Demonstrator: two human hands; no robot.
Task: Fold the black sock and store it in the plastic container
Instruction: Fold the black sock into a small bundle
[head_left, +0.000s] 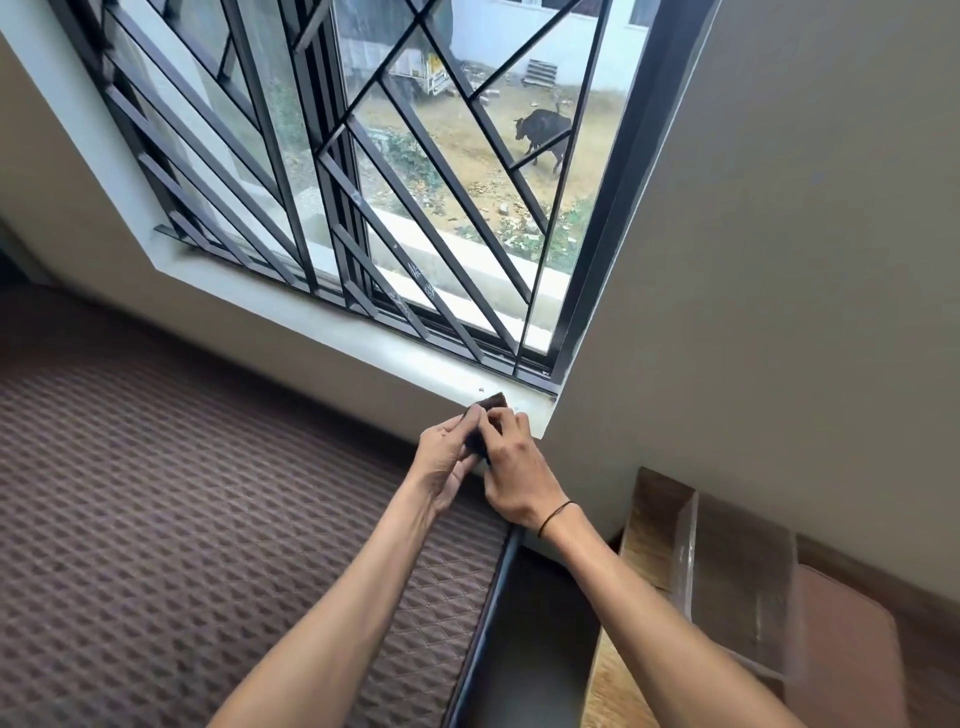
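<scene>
A barred window (363, 171) fills the upper part of the view, its dark metal grille (332, 208) made of slanted and crossing bars. Through the glass a patch of bare ground shows, with a dark animal (543, 132) standing on it. A pale wall (805, 260) rises to the right of the window, and a pale sill (332, 332) runs below it.

Lower left lies a mattress (182, 519) in a brown quilted diamond pattern, reaching up to the wall under the sill. At lower right stands a clear plastic container (737, 587) on a wooden surface (613, 680), well apart from the hands and nearer the camera. Its contents cannot be made out.

Two bare forearms reach up from the bottom edge and meet near the corner where the sill joins the right wall. The right wrist carries a thin black band (553, 517).

The left hand (447, 462) is turned palm-inward, its fingers curled toward the right hand. The right hand (511, 467) shows its back to the camera, with its fingertips bent down onto the cloth. Between them sits the black sock (493, 402), bunched small. Both hands pinch it: the left thumb and fingers close on its left side, the right fingers press on it from the right. Most of the sock is hidden behind the fingers; only a dark corner sticks out above the fingertips, just in front of the sill, and a sliver shows lower down between the two hands. How many folds it has cannot be told.
</scene>
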